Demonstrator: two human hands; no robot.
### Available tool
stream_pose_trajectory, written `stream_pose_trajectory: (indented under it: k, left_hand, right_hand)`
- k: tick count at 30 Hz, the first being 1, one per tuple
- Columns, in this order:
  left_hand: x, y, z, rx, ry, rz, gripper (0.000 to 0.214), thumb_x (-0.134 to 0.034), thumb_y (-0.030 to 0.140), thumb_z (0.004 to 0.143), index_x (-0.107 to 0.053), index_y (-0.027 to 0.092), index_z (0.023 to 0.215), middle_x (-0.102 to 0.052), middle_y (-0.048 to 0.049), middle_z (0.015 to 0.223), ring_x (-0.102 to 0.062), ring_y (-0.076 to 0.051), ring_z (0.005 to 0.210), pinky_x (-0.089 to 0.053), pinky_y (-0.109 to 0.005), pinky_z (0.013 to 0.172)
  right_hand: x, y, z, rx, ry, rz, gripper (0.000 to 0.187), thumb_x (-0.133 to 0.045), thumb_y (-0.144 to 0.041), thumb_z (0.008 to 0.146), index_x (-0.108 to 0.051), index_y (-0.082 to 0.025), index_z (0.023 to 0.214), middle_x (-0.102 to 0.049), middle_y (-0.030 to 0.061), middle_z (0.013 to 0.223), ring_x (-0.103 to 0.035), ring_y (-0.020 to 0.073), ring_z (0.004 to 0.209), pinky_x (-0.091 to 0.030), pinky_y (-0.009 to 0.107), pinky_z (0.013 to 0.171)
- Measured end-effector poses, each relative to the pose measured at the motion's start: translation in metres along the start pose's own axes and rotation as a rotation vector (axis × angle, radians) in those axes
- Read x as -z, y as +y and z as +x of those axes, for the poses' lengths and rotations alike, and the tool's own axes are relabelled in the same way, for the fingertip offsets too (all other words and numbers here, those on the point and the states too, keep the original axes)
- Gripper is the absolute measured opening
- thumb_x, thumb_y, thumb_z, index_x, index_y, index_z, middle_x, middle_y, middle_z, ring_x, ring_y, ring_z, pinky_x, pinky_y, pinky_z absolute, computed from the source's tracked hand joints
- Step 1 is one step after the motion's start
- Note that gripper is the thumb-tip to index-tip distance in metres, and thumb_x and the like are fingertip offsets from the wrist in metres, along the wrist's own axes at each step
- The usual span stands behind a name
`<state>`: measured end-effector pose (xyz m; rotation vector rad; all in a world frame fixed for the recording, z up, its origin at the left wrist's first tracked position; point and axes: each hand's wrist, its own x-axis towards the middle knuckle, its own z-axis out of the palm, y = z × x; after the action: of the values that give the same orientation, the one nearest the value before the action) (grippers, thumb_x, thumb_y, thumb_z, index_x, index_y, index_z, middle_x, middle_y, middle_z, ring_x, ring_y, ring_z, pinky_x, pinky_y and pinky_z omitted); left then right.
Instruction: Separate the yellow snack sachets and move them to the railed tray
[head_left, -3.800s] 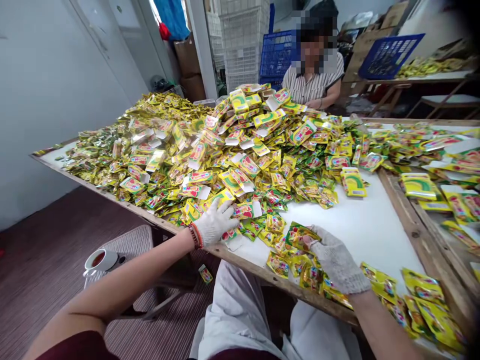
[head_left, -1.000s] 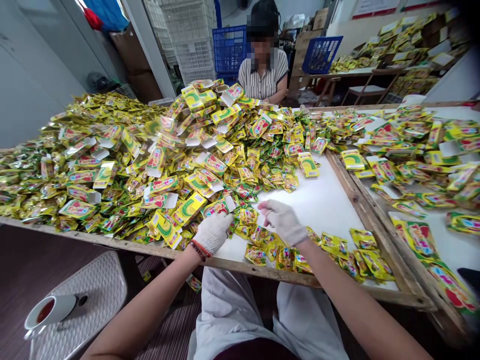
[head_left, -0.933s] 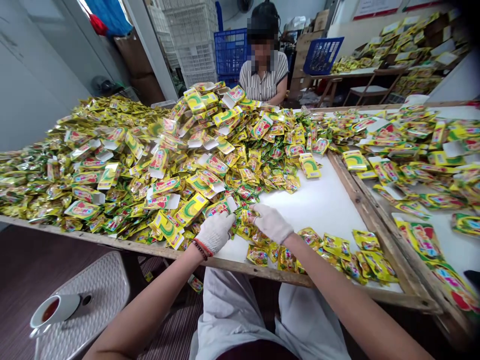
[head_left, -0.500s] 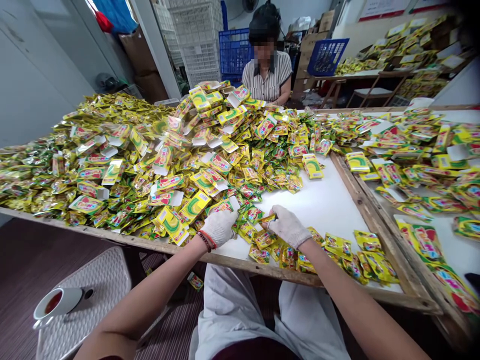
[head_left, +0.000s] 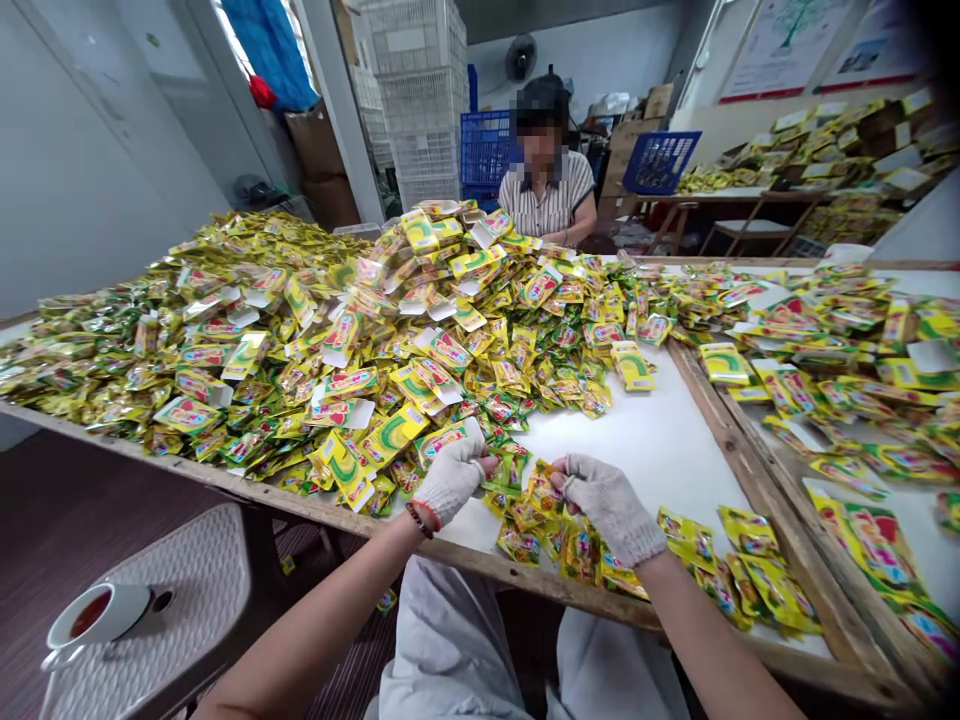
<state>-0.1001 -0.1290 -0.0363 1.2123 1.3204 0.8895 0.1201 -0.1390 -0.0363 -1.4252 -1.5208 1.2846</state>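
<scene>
At the table's edge (head_left: 315, 500), the left hand (head_left: 452, 478) is gripping a carton (head_left: 442, 440) and the right hand (head_left: 611, 500) is pinching sachets (head_left: 541, 487), probably best kept flat.

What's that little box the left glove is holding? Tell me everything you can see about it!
The box is a flat cardboard carton, yellow with red and green print, like many on the heap. Its white end flap stands open. It lies tilted at the heap's near edge. The left hand, in a white knit glove, pinches its near end. The right hand holds small shiny packets close beside it.
</scene>
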Motion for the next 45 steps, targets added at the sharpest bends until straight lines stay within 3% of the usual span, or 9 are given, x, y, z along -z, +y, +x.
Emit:
stream_pose_trajectory:
  k: [11, 15, 17, 21, 25, 28, 32, 37, 45]
  left_hand:
    - [-0.028, 0.004, -0.010, -0.167, -0.208, -0.180, 0.035, -0.076, 0.038, 0.067, -0.055, 0.014, 0.081, -0.057, 0.0009, 0.073, -0.051, -0.009, 0.065, -0.044, -0.023, 0.062]
    - [-0.032, -0.002, -0.006, -0.235, -0.181, -0.127, 0.032, -0.073, 0.037, 0.071, -0.057, 0.013, 0.085, -0.058, 0.0004, 0.077, -0.050, -0.009, 0.067, -0.043, -0.022, 0.063]
    - [-0.033, -0.003, -0.007, -0.241, -0.188, -0.081, 0.032, -0.071, 0.039, 0.074, -0.058, 0.013, 0.088, -0.058, 0.0001, 0.077, -0.051, -0.010, 0.066, -0.042, -0.022, 0.060]
    - [-0.018, 0.002, -0.011, -0.332, -0.135, 0.320, 0.034, -0.060, 0.047, 0.082, -0.058, 0.015, 0.095, -0.060, -0.0024, 0.079, -0.055, -0.015, 0.072, -0.044, -0.026, 0.065]
    - [0.019, 0.010, -0.006, -0.359, 0.224, 1.103, 0.048, -0.067, 0.038, 0.077, -0.053, 0.017, 0.118, -0.059, -0.0127, 0.106, -0.054, -0.030, 0.101, -0.041, -0.041, 0.086]
    - [0.039, 0.012, 0.000, -0.255, 0.311, 1.410, 0.051, -0.067, 0.028, 0.074, -0.050, 0.016, 0.121, -0.055, -0.0158, 0.111, -0.050, -0.033, 0.107, -0.037, -0.046, 0.091]
    - [0.038, 0.015, -0.005, -0.315, 0.268, 1.370, 0.049, -0.067, 0.034, 0.071, -0.052, 0.021, 0.115, -0.052, -0.0114, 0.114, -0.050, -0.031, 0.106, -0.039, -0.042, 0.089]
    - [0.012, 0.018, -0.021, -0.492, 0.045, 1.136, 0.044, -0.061, 0.038, 0.073, -0.049, 0.020, 0.112, -0.054, -0.0086, 0.108, -0.055, -0.024, 0.096, -0.045, -0.033, 0.079]
    - [-0.012, 0.011, -0.023, -0.566, -0.099, 1.155, 0.054, -0.065, 0.028, 0.067, -0.048, 0.019, 0.118, -0.053, -0.0111, 0.119, -0.053, -0.028, 0.104, -0.046, -0.037, 0.085]
  right_hand:
    - [-0.010, -0.009, 0.003, 0.200, 0.063, -0.353, 0.019, -0.052, -0.032, 0.081, -0.065, -0.019, 0.076, -0.066, 0.0019, 0.074, -0.057, 0.0158, 0.071, -0.044, 0.027, 0.067]
    - [-0.014, -0.003, -0.003, 0.135, 0.219, -0.182, 0.032, -0.056, -0.039, 0.081, -0.061, -0.019, 0.104, -0.068, 0.0055, 0.091, -0.061, 0.0176, 0.075, -0.048, 0.029, 0.068]
    - [-0.015, -0.001, -0.007, 0.100, 0.149, -0.070, 0.045, -0.060, -0.042, 0.078, -0.055, -0.019, 0.116, -0.068, 0.0069, 0.099, -0.063, 0.0189, 0.080, -0.050, 0.030, 0.069]
    - [-0.013, 0.000, -0.010, 0.026, -0.031, 0.007, 0.035, -0.063, -0.041, 0.075, -0.057, -0.019, 0.102, -0.069, 0.0042, 0.090, -0.064, 0.0191, 0.078, -0.051, 0.029, 0.068]
    - [-0.007, -0.001, -0.009, 0.014, 0.075, -0.041, 0.031, -0.062, -0.040, 0.075, -0.057, -0.020, 0.098, -0.067, 0.0008, 0.077, -0.060, 0.0168, 0.065, -0.047, 0.027, 0.057]
    - [-0.003, -0.002, -0.009, 0.041, 0.152, -0.034, 0.033, -0.064, -0.042, 0.075, -0.060, -0.020, 0.099, -0.067, 0.0007, 0.074, -0.059, 0.0164, 0.061, -0.046, 0.027, 0.055]
    - [-0.007, -0.005, -0.008, 0.084, 0.228, -0.008, 0.035, -0.063, -0.046, 0.076, -0.062, -0.019, 0.098, -0.068, 0.0028, 0.076, -0.060, 0.0177, 0.065, -0.047, 0.027, 0.057]
    - [-0.011, -0.009, -0.003, 0.127, 0.290, -0.029, 0.035, -0.062, -0.045, 0.078, -0.062, -0.018, 0.100, -0.067, 0.0040, 0.082, -0.059, 0.0173, 0.070, -0.047, 0.028, 0.064]
    - [0.007, -0.022, -0.008, 0.111, 0.000, -0.358, 0.019, -0.057, -0.034, 0.078, -0.065, -0.019, 0.085, -0.064, 0.0009, 0.071, -0.056, 0.0157, 0.065, -0.043, 0.026, 0.061]
